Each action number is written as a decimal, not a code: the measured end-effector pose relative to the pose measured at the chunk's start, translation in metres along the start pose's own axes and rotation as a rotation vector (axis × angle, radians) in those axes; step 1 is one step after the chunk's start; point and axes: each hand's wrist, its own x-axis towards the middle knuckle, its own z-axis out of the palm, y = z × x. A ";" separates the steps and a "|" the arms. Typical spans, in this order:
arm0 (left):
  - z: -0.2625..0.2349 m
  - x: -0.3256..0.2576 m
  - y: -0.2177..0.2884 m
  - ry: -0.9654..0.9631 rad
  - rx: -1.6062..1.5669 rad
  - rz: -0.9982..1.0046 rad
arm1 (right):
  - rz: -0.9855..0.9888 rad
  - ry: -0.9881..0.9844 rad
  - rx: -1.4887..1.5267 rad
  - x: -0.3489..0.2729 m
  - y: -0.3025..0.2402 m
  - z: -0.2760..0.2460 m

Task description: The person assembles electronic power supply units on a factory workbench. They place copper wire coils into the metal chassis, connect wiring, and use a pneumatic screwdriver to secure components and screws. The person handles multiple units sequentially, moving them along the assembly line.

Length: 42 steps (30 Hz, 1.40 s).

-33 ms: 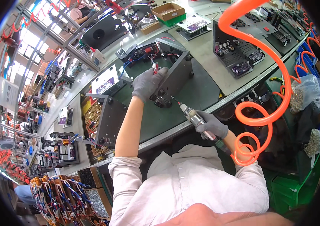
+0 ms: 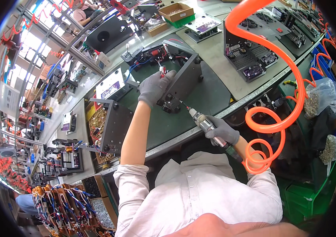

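Dark chassis (image 2: 187,81) slants forward-right beside the nearer left hand (image 2: 152,88), its grip unclear; right hand (image 2: 224,131) clasps a power screwdriver (image 2: 202,121) aimed forward-left

The gray-gloved left hand (image 2: 153,87) hides part of the dark gray metal box (image 2: 185,82), and I can't tell what it grips. The tip (image 2: 183,104) of the silver power screwdriver (image 2: 202,121) is too small to show if it touches anything. The orange curly plastic hose (image 2: 272,126) covers some of the bare right arm (image 2: 242,146) and goes off the top.
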 end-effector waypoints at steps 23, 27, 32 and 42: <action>0.004 0.007 -0.010 0.005 -0.027 0.009 | -0.033 -0.123 -0.225 0.030 -0.032 -0.039; 0.001 0.004 -0.010 0.003 -0.047 0.015 | -0.023 -0.125 -0.340 0.036 -0.041 -0.041; 0.007 0.009 -0.015 0.053 -0.097 0.022 | -0.026 -0.118 -0.290 0.033 -0.041 -0.034; -0.007 -0.053 -0.065 0.614 -0.251 0.167 | 0.081 -0.147 -0.011 0.005 -0.021 -0.020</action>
